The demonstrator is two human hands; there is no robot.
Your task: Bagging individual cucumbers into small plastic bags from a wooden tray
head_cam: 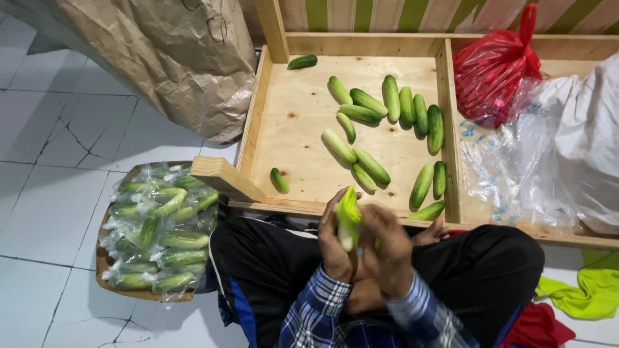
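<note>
I am sitting cross-legged on the white tiled floor point(45, 212), dark trousers and plaid sleeves nearest the lens. My left hand point(335, 248) is gripping a pale green cucumber point(348, 216) upright, fingers wrapped around its lower half, just above my lap. My right hand point(387, 248) is curling against the same cucumber from the other side, fingers bent and touching it; the motion is blurring the fingertips, so I cannot tell how firmly it is clamping. To my left, a shallow basket point(103, 267) is sitting on the tiles, holding cucumbers sealed in clear film packs point(161, 229), heaped above its rim. To my right, a yellow-green cloth point(590, 293) and a red cloth point(538, 328) are lying on the floor. Just beyond my knees, the low front edge of a plywood tray point(296, 129) is running across; a slanted wooden brace is jutting from its near left corner. Loose cucumbers point(387, 106) are lying on the board, mostly centre and right, leaving bare wood along the left side. Past a divider, the next compartment is holding crumpled clear plastic bags point(509, 161) and a knotted red bag point(493, 71). Farthest left, a creased brown paper sack point(174, 58) is standing against the tray's outer wall.
</note>
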